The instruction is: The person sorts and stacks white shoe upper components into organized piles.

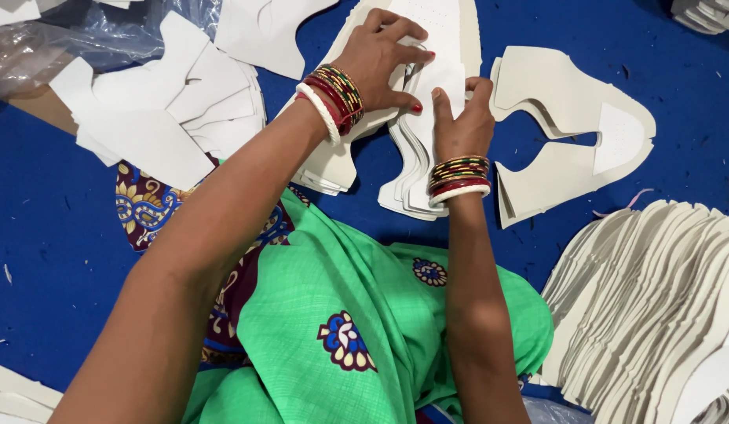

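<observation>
A clear plastic bag [105, 35] is lying far to the left of the left hand [380, 59]; what it is holding cannot be told, though loose white cut pieces [156, 118] are fanning out just beside it.

The left hand is pressing down flat, fingers spread apart, on a white cut piece [447, 31] at the top of a stack. The right hand [461, 118] is sitting just to the right of and below it, with its thumb and fingers pinching closed on the upper edge of a small stack [415, 169] of white pieces that is standing between the two wrists. The two hands are almost touching over this stack.

Right of the right hand, well clear of it, a curved pile [572, 129] of white pieces is lying on the blue floor [50, 259]. Further right and lower, a long fanned row [655, 298] of pieces is running off the frame edge. Bare blue floor is showing between the right wrist and the curved pile, and above the pile. Below both hands, green patterned cloth [341, 306] is covering the lap, close under the forearms.
</observation>
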